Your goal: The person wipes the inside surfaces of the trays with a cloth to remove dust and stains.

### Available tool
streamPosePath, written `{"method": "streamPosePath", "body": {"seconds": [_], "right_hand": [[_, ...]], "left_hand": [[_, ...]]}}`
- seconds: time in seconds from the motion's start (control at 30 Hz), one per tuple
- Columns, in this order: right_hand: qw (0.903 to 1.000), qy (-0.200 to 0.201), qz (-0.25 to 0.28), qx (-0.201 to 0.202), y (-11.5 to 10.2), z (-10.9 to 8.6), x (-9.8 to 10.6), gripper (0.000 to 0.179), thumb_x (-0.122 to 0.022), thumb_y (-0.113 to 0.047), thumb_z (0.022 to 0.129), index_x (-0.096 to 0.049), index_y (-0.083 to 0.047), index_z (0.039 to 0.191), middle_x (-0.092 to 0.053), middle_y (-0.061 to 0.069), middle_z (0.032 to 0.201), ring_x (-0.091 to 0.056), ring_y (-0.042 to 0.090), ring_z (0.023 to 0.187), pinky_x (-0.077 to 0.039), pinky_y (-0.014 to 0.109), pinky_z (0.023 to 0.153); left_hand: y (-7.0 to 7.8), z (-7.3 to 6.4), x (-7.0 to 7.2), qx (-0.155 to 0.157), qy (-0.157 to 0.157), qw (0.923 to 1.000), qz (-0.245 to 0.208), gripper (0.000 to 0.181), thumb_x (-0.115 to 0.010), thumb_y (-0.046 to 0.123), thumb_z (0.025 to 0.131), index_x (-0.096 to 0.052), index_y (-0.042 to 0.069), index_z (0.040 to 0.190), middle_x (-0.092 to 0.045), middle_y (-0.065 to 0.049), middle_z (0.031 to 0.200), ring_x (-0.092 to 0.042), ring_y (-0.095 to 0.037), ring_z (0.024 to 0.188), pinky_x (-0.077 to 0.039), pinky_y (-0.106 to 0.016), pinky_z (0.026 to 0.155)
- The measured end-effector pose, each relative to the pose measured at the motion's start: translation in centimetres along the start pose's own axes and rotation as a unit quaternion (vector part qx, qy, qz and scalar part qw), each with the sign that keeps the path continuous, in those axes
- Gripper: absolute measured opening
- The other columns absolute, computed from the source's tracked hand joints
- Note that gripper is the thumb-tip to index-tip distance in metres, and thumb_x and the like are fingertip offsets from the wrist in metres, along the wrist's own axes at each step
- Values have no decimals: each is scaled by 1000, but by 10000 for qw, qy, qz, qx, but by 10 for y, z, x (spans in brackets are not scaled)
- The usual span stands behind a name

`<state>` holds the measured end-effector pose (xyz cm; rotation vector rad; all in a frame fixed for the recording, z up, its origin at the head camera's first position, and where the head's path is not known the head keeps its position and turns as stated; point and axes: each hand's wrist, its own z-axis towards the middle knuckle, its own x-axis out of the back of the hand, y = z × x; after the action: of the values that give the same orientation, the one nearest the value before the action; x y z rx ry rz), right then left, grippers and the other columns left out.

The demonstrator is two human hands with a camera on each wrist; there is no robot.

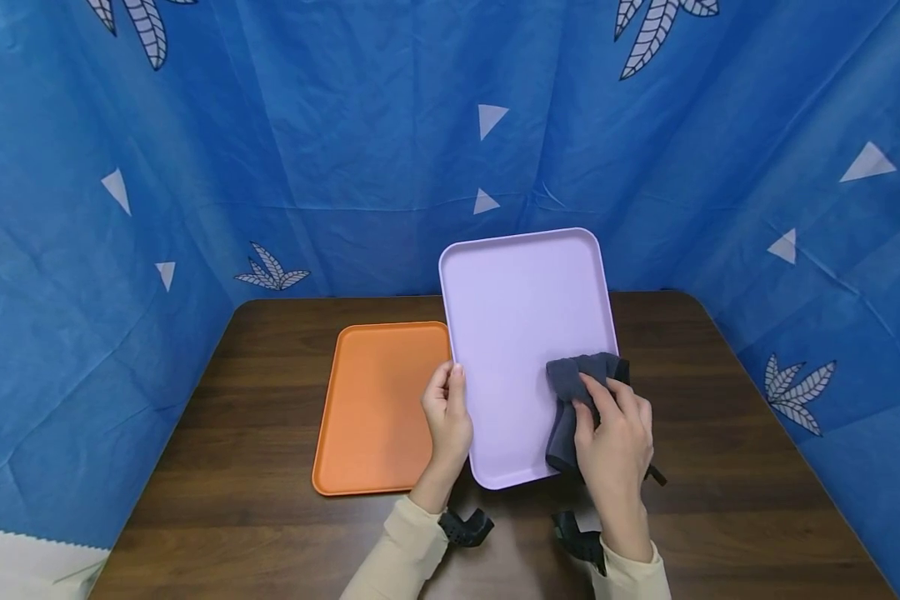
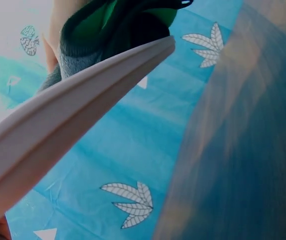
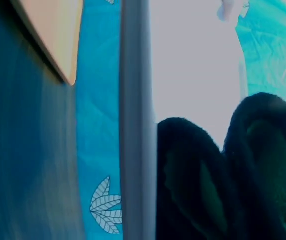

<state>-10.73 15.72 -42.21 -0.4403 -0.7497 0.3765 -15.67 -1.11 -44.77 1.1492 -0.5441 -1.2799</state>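
My left hand (image 1: 448, 417) grips the left edge of a lilac tray (image 1: 517, 308), thumb on its front, and holds it tilted up above the table. With bent fingers my right hand (image 1: 617, 433) holds a folded dark grey cloth (image 1: 570, 379) against the tray's lower right part. Folds of the cloth (image 3: 192, 175) show large and dark in the right wrist view, over the pale tray face. From the left wrist the tray (image 2: 78, 115) appears edge-on, the cloth (image 2: 85, 62) behind its rim.
An orange tray (image 1: 378, 408) lies flat on the brown wooden table (image 1: 255, 433), left of the lilac tray, which overlaps its right edge in the head view. A blue curtain (image 1: 360, 167) with leaf and triangle prints surrounds the table's back and sides.
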Motion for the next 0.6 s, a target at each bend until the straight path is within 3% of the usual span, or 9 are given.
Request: {"method": "streamPosePath", "body": {"seconds": [0.2,0.6], "right_hand": [[9995,14,-4,-318,2,-3,-3,30,-73,2,80,-72,-3,109,-63,25,112,-52,44,98,-43,55,73],[9999,91,52,-33,-4,-11,-9,32,-74,5,77,-72,-1,108,-64,25,109,-52,44,97,-43,54,75]], "left_hand": [[1,-1,0,-16,-34,9999,159,23,-47,2,99,-62,-15,100,-50,-15,69,-47,-2,65,-41,-18,57],[3,-2,1,27,-87,9997,209,24,-48,4,100,-63,-14,103,-52,-18,72,-47,-3,67,-41,-19,58]]}}
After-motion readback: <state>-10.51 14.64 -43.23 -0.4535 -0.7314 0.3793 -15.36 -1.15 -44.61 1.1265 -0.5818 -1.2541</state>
